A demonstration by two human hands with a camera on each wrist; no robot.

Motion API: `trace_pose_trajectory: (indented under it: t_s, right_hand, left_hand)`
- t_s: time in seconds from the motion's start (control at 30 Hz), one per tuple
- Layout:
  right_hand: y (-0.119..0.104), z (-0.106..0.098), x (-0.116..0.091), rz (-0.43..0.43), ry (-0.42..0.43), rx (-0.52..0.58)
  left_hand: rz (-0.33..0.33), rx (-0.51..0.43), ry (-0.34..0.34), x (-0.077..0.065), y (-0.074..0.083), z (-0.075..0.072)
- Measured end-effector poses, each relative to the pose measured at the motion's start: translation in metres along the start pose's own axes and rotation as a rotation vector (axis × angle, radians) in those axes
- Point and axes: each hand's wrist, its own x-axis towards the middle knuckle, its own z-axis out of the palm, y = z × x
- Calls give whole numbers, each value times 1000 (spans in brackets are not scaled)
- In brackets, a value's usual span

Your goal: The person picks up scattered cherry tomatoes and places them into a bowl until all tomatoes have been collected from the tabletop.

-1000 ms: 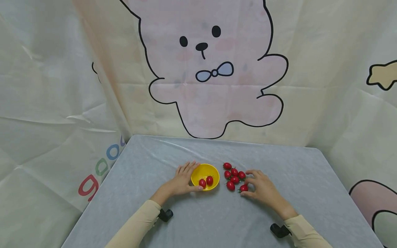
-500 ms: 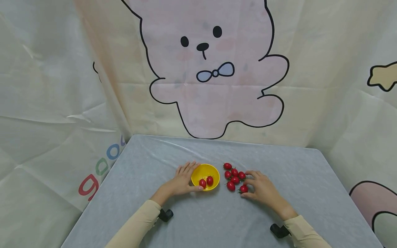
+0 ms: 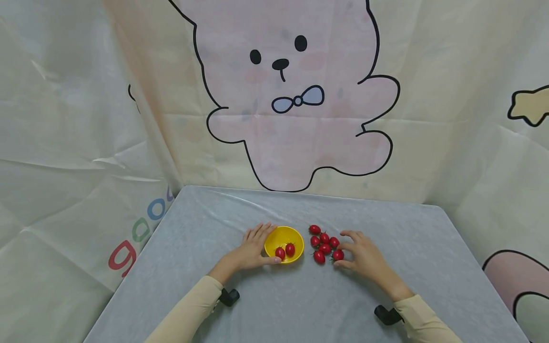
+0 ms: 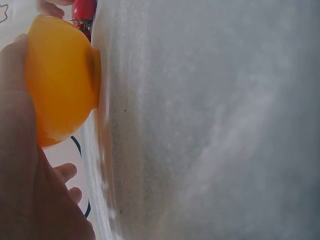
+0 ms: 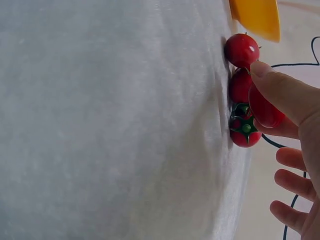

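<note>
My left hand (image 3: 252, 251) grips a yellow bowl (image 3: 279, 235) from its left side, thumb at the near rim and fingers along the far left. Two red cherry tomatoes (image 3: 289, 249) lie inside the bowl. With thumb and index finger, my right hand (image 3: 364, 257) pinches a cherry tomato (image 5: 265, 107); its other fingers are spread. In the right wrist view this tomato shows in front of others on the cloth. The loose cherry tomatoes (image 3: 324, 248) form a small cluster between the bowl and my right hand, some with green stems.
A pale grey-blue cloth (image 3: 274, 305) covers the table. Behind it hangs a cream curtain (image 3: 429, 157) printed with a pink bear. Black wrist cameras (image 3: 387, 315) sit below both sleeves.
My right hand has shifted slightly away from me, and the pinched tomato has moved a little with it. The left hand and bowl stay in place.
</note>
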Motion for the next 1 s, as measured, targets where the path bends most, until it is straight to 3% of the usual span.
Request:
trace_pose_trajectory:
  t_s: [0.27,0.53,0.77,1.0]
  right_hand:
    - [-3,-4,4,7,-14,-12]
    - [-6,-18,19,-7,32,-3]
    - [-16,-23,29,-1,-24,22]
    - [-25,-25,42,-30,-26,32]
  left_hand:
    - [1,-9,-4,0,0,-1]
    - [-4,-8,-3,1,-1,-1]
    - [-4,-2,-7,1,-3,1]
    - [3,-8,5,1,-3,1]
